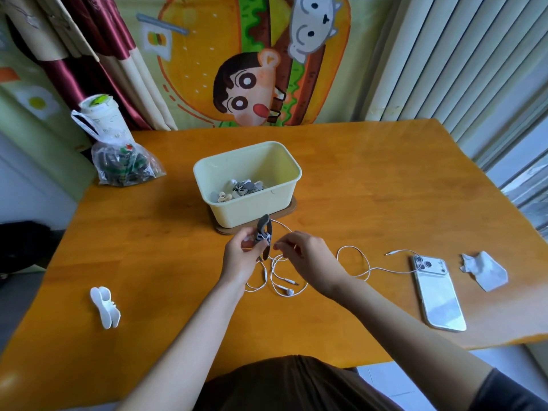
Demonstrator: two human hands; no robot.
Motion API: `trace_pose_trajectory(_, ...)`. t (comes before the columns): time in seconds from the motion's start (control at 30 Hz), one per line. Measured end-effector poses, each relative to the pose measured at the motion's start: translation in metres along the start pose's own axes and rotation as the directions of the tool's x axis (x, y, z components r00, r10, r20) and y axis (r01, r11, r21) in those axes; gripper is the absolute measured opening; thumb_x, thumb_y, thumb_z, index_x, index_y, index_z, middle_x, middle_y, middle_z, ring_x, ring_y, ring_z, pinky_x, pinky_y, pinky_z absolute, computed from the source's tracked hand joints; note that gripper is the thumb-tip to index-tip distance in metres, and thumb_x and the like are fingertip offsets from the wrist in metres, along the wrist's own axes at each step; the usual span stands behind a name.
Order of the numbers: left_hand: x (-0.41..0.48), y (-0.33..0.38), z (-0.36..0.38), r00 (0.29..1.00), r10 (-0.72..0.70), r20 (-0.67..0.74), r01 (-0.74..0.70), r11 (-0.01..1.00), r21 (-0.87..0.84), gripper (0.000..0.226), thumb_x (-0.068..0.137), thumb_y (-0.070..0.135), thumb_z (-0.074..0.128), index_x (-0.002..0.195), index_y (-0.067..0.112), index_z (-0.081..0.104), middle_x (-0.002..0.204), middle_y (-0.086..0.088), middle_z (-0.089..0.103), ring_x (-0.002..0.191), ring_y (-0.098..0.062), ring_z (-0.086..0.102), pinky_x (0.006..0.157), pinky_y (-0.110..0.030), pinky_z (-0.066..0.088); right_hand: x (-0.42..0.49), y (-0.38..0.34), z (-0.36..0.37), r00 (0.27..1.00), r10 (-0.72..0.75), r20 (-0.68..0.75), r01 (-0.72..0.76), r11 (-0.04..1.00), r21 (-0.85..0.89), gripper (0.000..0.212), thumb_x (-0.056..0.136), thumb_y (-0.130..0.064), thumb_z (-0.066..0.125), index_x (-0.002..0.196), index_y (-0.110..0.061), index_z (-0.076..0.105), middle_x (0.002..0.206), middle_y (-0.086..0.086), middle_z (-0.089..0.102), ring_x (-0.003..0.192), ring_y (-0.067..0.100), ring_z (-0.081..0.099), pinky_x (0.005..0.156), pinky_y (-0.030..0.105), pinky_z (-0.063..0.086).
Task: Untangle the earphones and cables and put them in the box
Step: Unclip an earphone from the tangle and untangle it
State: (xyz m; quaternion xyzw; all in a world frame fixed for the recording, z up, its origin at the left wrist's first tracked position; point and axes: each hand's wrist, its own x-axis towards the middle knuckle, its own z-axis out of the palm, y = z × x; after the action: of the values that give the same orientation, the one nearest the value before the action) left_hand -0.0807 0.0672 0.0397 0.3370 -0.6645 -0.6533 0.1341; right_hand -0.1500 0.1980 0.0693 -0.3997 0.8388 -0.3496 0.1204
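Note:
A pale yellow box (284,185) stands mid-table on a brown board, with several wound cables and small winders inside. Just in front of it my left hand (241,256) grips a dark grey cable winder (263,232) with white earphone cable wrapped round its middle. My right hand (305,256) pinches the white cable beside the winder. The rest of the white earphones (289,290) lies in loose loops on the table below my hands, and the cable runs right to its jack plug (391,253).
A white phone (439,295) lies at the right, with a crumpled tissue (483,272) beyond it. A white winder (105,307) rests at the front left. A plastic bag with a cup (118,149) stands at the back left of the wooden table (370,185).

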Motion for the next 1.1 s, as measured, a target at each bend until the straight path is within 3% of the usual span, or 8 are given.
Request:
trace_pose_trajectory(0.17,-0.002,0.005,0.001,0.979,0.018,0.202,-0.045,0.99,0.13,0.02,0.088,0.008,0.065,0.094,0.028,0.063,0.092,0.005,0.064,0.089,-0.016,0.059,0.073,-0.025,0.046,0.011,0.008,-0.019,1.0,0.028,-0.015,-0.03,0.979,-0.202,0.021,0.097,-0.026,0.048,0.098,-0.016,0.067,0.099,0.0,0.062,0.082,0.019,0.057,0.064,0.027,0.04)
trace_pose_trajectory(0.33,-0.005,0.012,0.006,0.938,-0.038,0.345,-0.035,0.979,0.202,0.016,0.089,0.01,0.064,0.103,0.018,0.065,0.09,0.005,0.066,0.08,0.001,0.059,0.058,-0.005,0.042,0.01,0.015,-0.027,0.998,0.002,-0.056,-0.02,0.947,-0.321,0.021,0.097,-0.029,0.049,0.1,-0.016,0.066,0.098,-0.002,0.059,0.08,0.021,0.057,0.06,0.025,0.035)
trace_pose_trajectory(0.5,-0.006,0.015,0.001,0.871,-0.153,0.466,0.063,0.977,0.202,0.011,0.092,0.02,0.062,0.097,0.027,0.068,0.091,-0.002,0.067,0.085,-0.013,0.06,0.08,-0.027,0.05,0.009,0.021,-0.028,0.989,-0.052,-0.137,0.013,0.963,-0.27,0.014,0.091,-0.025,0.059,0.092,-0.016,0.071,0.093,-0.001,0.06,0.072,0.018,0.057,0.059,0.023,0.037)
trace_pose_trajectory(0.63,-0.003,0.018,-0.006,0.865,-0.174,0.471,0.095,0.978,0.186,0.011,0.091,0.022,0.062,0.096,0.026,0.071,0.103,-0.012,0.069,0.091,-0.017,0.06,0.09,-0.032,0.051,0.018,0.02,-0.028,0.995,-0.023,-0.098,-0.003,0.965,-0.262,0.016,0.092,-0.025,0.058,0.094,-0.016,0.071,0.095,-0.004,0.057,0.073,0.014,0.054,0.061,0.022,0.041)
trace_pose_trajectory(0.73,-0.003,0.019,-0.008,0.874,-0.141,0.464,0.08,0.986,0.149,0.014,0.092,0.017,0.061,0.094,0.028,0.069,0.1,-0.003,0.07,0.092,-0.012,0.061,0.079,-0.02,0.05,0.027,0.018,-0.028,0.997,0.062,-0.034,-0.067,0.98,-0.187,0.017,0.093,-0.023,0.056,0.095,-0.014,0.069,0.089,-0.006,0.057,0.074,0.013,0.057,0.065,0.027,0.049)
trace_pose_trajectory(0.87,0.0,0.019,-0.011,0.874,-0.103,0.474,0.081,0.994,0.067,0.017,0.09,0.014,0.061,0.093,0.027,0.071,0.092,0.004,0.071,0.094,-0.013,0.061,0.085,-0.029,0.051,0.037,0.016,-0.036,0.985,0.155,0.081,-0.16,0.986,0.049,0.019,0.094,-0.018,0.054,0.084,-0.009,0.068,0.075,0.0,0.065,0.062,0.009,0.059,0.062,0.025,0.052)
trace_pose_trajectory(0.93,0.002,0.019,-0.011,0.859,-0.095,0.503,0.1,0.995,0.015,0.016,0.089,0.014,0.061,0.097,0.024,0.071,0.092,0.003,0.073,0.094,-0.016,0.063,0.089,-0.034,0.051,0.04,0.016,-0.042,0.961,0.217,0.172,-0.256,0.933,0.251,0.025,0.095,-0.018,0.053,0.076,-0.007,0.064,0.069,0.002,0.064,0.057,0.007,0.059,0.057,0.018,0.051)
trace_pose_trajectory(1.1,0.005,0.028,-0.004,0.874,-0.02,0.486,0.19,0.934,-0.303,0.021,0.092,0.006,0.053,0.104,0.015,0.067,0.096,-0.004,0.073,0.087,-0.015,0.07,0.075,-0.024,0.056,0.031,0.016,-0.032,0.91,0.274,0.31,-0.408,0.722,0.559,0.029,0.098,-0.019,0.047,0.073,-0.01,0.06,0.062,-0.002,0.059,0.054,0.007,0.054,0.054,0.017,0.047)
